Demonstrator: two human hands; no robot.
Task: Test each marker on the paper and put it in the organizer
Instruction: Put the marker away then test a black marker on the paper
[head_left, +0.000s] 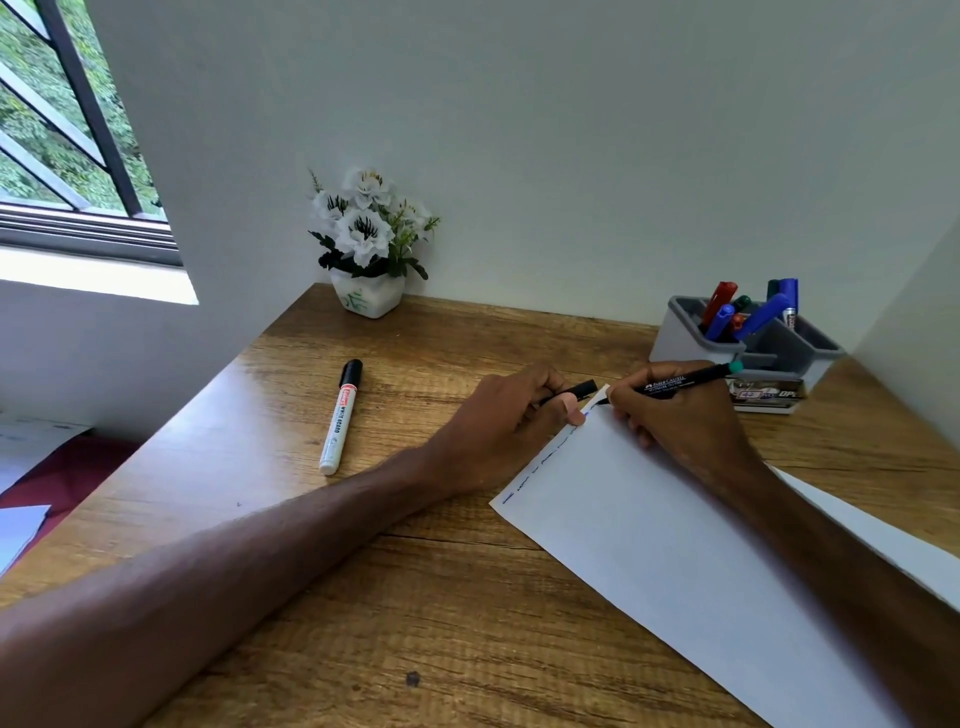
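Black, slim pen (675, 383) pinched in the right hand (680, 421) touches the smooth white paper (675, 545) on the grained wooden surface (415, 597); left hand (498, 423) grips its cap (584, 388).

Desk (467, 623) was brown woodgrain, paper (675, 545) white, blue marks up its left edge. Centre-left, whiteboard marker (340, 415): white, black top, red label. Pen (685, 382) black, teal-ended; cap (582, 388) black. Upper right, grey organizer (670, 345), red, blue, green markers (763, 314). Flowers (366, 223) white; pot (369, 299) white, green-sprigged.

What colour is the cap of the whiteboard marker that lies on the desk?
Black; the marker cap shows best in the head view.
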